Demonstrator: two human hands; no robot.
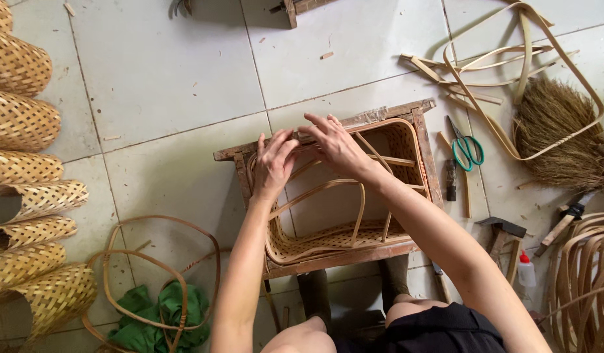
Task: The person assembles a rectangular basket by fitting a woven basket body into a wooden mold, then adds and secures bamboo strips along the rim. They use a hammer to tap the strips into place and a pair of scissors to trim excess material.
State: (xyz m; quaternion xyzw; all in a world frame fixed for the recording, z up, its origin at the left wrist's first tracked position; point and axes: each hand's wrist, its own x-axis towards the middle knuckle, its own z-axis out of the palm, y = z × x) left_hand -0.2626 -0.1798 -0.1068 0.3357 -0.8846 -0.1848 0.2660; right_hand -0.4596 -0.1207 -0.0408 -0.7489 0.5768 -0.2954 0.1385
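A rectangular wooden frame (pixel 425 140) stands on the tiled floor with a woven bamboo basket wall (pixel 328 243) fitted inside it. Thin bamboo strips (pixel 363 202) curve and cross inside the frame. My left hand (pixel 274 163) rests on the frame's far rail with its fingers curled over the basket's rim. Beside it, my right hand (pixel 335 144) presses on the same far rail, fingers spread, pinching the bamboo rim strip. Both hands touch the rim close together.
Woven bamboo sheets (pixel 21 121) are stacked at the left. Bamboo hoops lie over a green cloth (pixel 155 314) at lower left. Green-handled scissors (pixel 467 149), a broom (pixel 563 137), a hammer (pixel 504 232), a glue bottle (pixel 526 271) and bent strips (pixel 589 274) lie at the right.
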